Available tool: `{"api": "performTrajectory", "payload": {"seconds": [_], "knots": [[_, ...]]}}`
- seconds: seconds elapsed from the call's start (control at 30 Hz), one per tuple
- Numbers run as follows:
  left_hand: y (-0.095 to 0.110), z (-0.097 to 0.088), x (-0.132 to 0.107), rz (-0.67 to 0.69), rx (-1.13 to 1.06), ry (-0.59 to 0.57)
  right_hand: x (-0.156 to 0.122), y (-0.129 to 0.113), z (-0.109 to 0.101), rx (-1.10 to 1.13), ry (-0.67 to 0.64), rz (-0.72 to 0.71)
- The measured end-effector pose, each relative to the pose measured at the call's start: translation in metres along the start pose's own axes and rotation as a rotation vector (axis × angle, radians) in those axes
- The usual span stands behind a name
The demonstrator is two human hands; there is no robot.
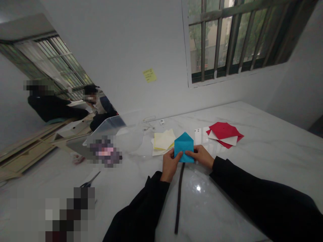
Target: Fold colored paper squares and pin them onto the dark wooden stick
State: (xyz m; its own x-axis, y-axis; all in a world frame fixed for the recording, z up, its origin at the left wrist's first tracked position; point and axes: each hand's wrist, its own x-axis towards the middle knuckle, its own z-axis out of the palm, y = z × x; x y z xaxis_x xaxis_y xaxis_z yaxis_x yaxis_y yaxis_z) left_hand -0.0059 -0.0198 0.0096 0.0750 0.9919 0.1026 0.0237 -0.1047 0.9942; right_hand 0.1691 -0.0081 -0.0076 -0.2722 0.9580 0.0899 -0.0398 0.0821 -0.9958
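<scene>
Left hand (pixel 169 165) and right hand (pixel 200 156) grip folded blue paper (pixel 184 144) between them.

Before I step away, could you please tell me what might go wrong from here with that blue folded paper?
The blue folded paper is pinched only between the left hand and right hand, so its folds might spring open or crease unevenly if the grip slips. The dark strip lies just below the hands on the glossy marble table, so the left sleeve could perhaps catch and drag it.
</scene>
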Motion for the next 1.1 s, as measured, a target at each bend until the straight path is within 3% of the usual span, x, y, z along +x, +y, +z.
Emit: {"api": "performTrajectory", "payload": {"seconds": [0.27,0.53,0.87,1.1], "knots": [[0.005,0.0,-0.002,-0.008,0.003,-0.023,-0.001,-0.002,0.002,0.006,-0.004,-0.015],[0.009,-0.005,0.002,-0.02,-0.028,0.082,-0.001,0.0,-0.004,-0.217,-0.126,0.027],[0.007,-0.009,0.005,-0.015,-0.082,0.17,-0.002,-0.004,-0.002,-0.193,-0.132,-0.008],[0.004,-0.011,0.006,-0.056,-0.112,0.165,-0.002,-0.002,-0.002,-0.214,-0.134,-0.003]]}}
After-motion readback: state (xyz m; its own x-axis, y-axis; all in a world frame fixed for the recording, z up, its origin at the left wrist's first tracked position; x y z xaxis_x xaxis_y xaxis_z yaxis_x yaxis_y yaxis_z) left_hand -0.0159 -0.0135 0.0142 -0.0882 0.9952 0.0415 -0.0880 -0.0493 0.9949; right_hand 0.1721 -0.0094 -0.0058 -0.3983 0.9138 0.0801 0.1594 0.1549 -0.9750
